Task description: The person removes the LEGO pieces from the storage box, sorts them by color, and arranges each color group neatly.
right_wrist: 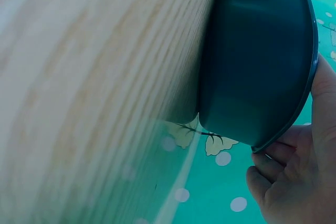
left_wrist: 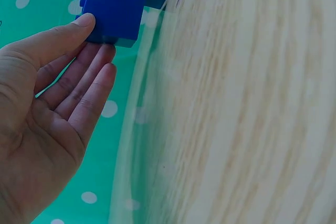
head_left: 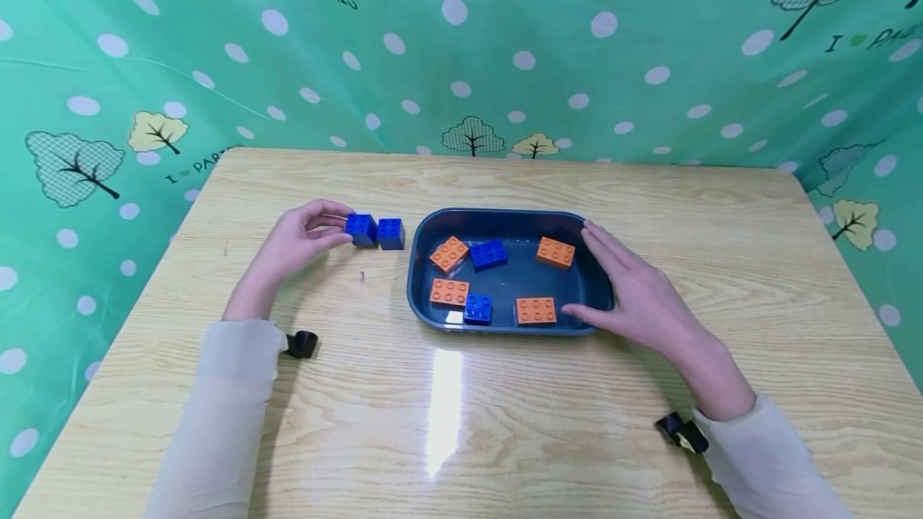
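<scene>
While both pale sleeves [head_left: 223, 399] are seen nearest, on the tray's near side, bare counter [head_left: 346, 431] is shown between them. Inside the tray [head_left: 508, 275], near half: two orange bricks [head_left: 536, 310] and a small blue brick [head_left: 478, 308]. Its right end is touched by the right grip [head_left: 642, 295], spread wide, thumb nearer. Far half: two more orange bricks [head_left: 555, 252], a longer blue brick [head_left: 488, 255]. Left of the tray, the held blue brick [head_left: 360, 229] is pinched by the left grip [head_left: 306, 235]; a second blue brick [head_left: 392, 234] is set between it and the tray, contact unclear. Progress, judged: two bricks are out, the held one nearly placed, release left to be done; six are contained in the tray. Held brick's studs are pointed up; its long axis can't be told. Tray's long axis is laid left-to-right. Beyond the tray, a green curtain [head_left: 490, 30] is hung.
</scene>
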The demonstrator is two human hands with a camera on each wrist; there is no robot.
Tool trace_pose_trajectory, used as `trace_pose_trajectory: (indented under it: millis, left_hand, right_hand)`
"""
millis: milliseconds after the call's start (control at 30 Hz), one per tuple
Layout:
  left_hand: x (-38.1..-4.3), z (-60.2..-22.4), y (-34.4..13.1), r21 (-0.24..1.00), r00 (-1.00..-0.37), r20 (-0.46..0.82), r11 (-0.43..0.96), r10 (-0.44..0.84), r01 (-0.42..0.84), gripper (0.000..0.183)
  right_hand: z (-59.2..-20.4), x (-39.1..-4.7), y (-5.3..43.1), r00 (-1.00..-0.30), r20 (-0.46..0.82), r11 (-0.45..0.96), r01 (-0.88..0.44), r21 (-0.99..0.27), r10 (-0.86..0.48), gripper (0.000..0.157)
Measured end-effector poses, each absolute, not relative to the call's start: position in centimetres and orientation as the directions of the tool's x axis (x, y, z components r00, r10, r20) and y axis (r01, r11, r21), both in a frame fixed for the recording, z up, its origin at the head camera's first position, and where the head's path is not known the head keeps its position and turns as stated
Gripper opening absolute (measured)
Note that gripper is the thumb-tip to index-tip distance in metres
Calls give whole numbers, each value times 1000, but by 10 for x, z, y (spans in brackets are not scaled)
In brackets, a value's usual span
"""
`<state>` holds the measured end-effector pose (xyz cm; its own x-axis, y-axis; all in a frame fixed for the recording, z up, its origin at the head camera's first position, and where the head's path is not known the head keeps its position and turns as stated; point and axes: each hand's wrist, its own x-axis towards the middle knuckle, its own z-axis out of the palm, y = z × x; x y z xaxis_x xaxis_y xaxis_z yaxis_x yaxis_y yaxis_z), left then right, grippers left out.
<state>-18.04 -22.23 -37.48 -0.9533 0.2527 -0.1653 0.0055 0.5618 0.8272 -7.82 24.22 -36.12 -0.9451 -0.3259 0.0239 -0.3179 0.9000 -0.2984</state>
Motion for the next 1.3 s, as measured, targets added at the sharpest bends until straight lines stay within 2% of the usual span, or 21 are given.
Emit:
trace_pose_trajectory:
  millis: [1300]
  left_hand:
    - [-182, -386, -220, 816, -948, -156, 576, 277, 34, 41]
  right_hand:
    - [-362, -78, 242, -946, 17, 902, -313, -298, -323, 107]
